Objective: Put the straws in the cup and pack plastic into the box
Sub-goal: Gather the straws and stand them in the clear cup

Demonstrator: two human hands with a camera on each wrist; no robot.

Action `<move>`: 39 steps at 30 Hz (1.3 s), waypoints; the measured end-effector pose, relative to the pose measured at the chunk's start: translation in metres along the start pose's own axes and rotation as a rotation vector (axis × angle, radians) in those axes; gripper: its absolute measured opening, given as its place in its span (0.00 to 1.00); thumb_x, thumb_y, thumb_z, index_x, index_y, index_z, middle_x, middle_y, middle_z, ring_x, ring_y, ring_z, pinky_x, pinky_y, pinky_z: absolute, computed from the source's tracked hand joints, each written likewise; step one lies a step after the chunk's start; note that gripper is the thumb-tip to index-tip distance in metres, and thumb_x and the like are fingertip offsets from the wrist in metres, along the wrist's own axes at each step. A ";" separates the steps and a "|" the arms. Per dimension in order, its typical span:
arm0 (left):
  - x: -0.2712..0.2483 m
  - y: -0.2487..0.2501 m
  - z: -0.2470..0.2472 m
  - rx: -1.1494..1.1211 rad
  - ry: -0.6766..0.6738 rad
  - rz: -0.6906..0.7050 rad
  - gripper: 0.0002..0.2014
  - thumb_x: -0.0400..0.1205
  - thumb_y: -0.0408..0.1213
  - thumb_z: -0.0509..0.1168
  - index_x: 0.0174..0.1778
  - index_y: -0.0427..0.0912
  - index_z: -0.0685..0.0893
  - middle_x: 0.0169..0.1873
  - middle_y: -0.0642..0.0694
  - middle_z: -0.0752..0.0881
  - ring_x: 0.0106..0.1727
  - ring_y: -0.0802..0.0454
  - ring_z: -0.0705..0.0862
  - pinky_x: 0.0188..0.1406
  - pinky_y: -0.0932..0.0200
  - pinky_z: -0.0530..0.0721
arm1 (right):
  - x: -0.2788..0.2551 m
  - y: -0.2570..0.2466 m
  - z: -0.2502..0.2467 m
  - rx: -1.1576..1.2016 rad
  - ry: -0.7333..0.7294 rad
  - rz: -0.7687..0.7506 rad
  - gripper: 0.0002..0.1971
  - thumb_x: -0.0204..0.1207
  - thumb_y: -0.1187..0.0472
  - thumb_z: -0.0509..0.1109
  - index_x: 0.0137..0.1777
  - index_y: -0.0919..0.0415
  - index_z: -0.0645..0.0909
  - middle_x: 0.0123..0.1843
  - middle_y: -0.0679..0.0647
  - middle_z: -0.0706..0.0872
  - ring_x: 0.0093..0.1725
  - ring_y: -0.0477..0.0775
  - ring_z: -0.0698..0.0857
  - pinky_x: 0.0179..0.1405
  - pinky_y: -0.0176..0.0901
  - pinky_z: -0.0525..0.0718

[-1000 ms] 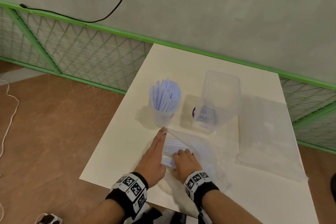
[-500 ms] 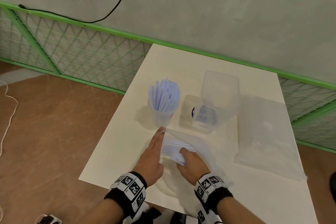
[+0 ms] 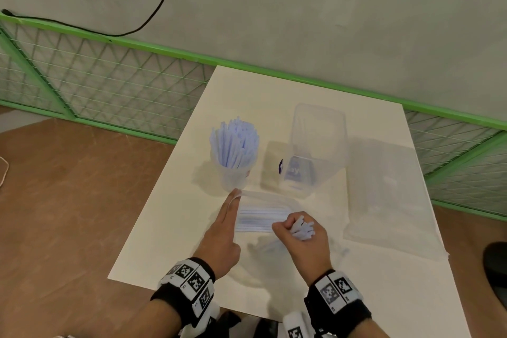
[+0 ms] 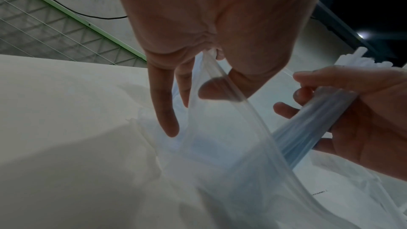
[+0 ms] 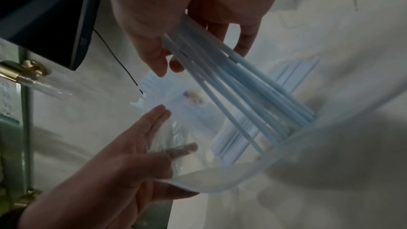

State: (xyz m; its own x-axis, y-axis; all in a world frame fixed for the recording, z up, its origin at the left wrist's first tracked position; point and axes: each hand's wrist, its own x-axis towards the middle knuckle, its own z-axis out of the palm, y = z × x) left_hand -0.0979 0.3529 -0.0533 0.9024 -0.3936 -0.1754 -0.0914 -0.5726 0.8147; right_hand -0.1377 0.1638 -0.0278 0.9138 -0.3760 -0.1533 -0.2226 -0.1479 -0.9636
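Note:
A clear cup (image 3: 233, 177) stands mid-table, packed with pale blue straws (image 3: 233, 145). Just in front of it lies a clear plastic bag (image 3: 263, 200) with more straws (image 3: 260, 219) inside. My left hand (image 3: 225, 230) pinches the bag's open rim (image 4: 220, 76), its fingers stretched forward. My right hand (image 3: 301, 239) grips a bundle of straws (image 3: 301, 228) whose lower ends (image 5: 275, 119) still reach into the bag's mouth. The clear plastic box (image 3: 315, 151) stands open to the right of the cup.
A second, flat plastic bag (image 3: 389, 195) lies on the white table (image 3: 170, 214) at the right, next to the box. A green wire fence (image 3: 109, 85) and a grey wall run behind the table. Brown floor lies to the left.
My right hand has closed on a bundle of straws inside the bag and drawn it up and back out of the opening. The left hand keeps holding the bag's rim.

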 end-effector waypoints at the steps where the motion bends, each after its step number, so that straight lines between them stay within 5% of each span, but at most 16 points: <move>1: 0.000 0.000 0.000 0.000 -0.003 -0.002 0.54 0.67 0.16 0.57 0.84 0.61 0.43 0.81 0.74 0.40 0.82 0.58 0.63 0.73 0.58 0.76 | 0.000 0.001 -0.001 -0.019 0.006 0.009 0.10 0.69 0.66 0.81 0.34 0.62 0.81 0.32 0.46 0.86 0.34 0.45 0.84 0.39 0.35 0.81; 5: 0.001 0.001 0.001 -0.006 -0.017 -0.002 0.55 0.67 0.15 0.57 0.84 0.62 0.44 0.79 0.77 0.39 0.81 0.57 0.64 0.73 0.56 0.77 | -0.001 -0.002 -0.006 -0.191 -0.036 -0.001 0.14 0.74 0.59 0.76 0.28 0.54 0.78 0.27 0.44 0.81 0.28 0.41 0.77 0.34 0.32 0.76; 10: 0.002 0.000 0.001 0.010 -0.009 -0.001 0.54 0.67 0.16 0.57 0.84 0.59 0.45 0.82 0.73 0.41 0.81 0.57 0.64 0.73 0.55 0.76 | 0.004 -0.012 -0.018 -0.422 -0.147 -0.023 0.14 0.74 0.54 0.72 0.33 0.63 0.80 0.31 0.57 0.83 0.27 0.43 0.74 0.30 0.33 0.73; 18: 0.003 0.001 -0.002 -0.003 -0.012 -0.031 0.54 0.67 0.15 0.57 0.84 0.60 0.45 0.81 0.75 0.41 0.78 0.55 0.69 0.65 0.57 0.81 | 0.001 -0.001 -0.025 -0.483 -0.183 0.006 0.19 0.73 0.51 0.71 0.30 0.64 0.74 0.22 0.49 0.73 0.24 0.46 0.70 0.28 0.42 0.72; 22: 0.003 0.000 -0.002 -0.009 -0.008 -0.024 0.54 0.67 0.15 0.57 0.84 0.60 0.45 0.81 0.74 0.41 0.78 0.55 0.69 0.65 0.57 0.82 | 0.010 0.003 -0.032 -0.595 -0.244 0.071 0.19 0.65 0.39 0.66 0.32 0.56 0.77 0.25 0.50 0.79 0.26 0.46 0.77 0.28 0.39 0.75; 29: 0.004 -0.001 -0.001 -0.015 -0.004 -0.015 0.54 0.66 0.15 0.56 0.85 0.58 0.45 0.82 0.73 0.42 0.81 0.57 0.64 0.71 0.55 0.78 | 0.024 -0.045 -0.036 -0.586 -0.218 0.040 0.20 0.64 0.42 0.73 0.33 0.62 0.86 0.29 0.54 0.88 0.32 0.52 0.88 0.35 0.48 0.86; 34: 0.002 -0.001 -0.002 -0.049 -0.017 -0.033 0.54 0.66 0.16 0.55 0.84 0.61 0.45 0.79 0.79 0.40 0.80 0.58 0.66 0.70 0.56 0.78 | 0.056 -0.145 -0.024 -0.281 -0.141 -0.076 0.06 0.72 0.58 0.77 0.39 0.61 0.87 0.37 0.58 0.91 0.35 0.54 0.91 0.38 0.54 0.92; 39: -0.001 0.003 -0.004 -0.071 -0.013 -0.041 0.53 0.68 0.16 0.56 0.84 0.61 0.45 0.77 0.81 0.39 0.78 0.57 0.69 0.66 0.60 0.80 | 0.087 -0.192 0.021 -0.218 -0.290 -0.166 0.07 0.70 0.61 0.76 0.43 0.65 0.90 0.43 0.57 0.92 0.39 0.53 0.93 0.40 0.57 0.93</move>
State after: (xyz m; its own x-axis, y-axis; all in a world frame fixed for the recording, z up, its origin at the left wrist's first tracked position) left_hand -0.0975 0.3545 -0.0487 0.8994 -0.3802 -0.2159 -0.0242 -0.5362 0.8437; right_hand -0.0081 0.1780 0.1391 0.9945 -0.0616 -0.0846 -0.1020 -0.3875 -0.9162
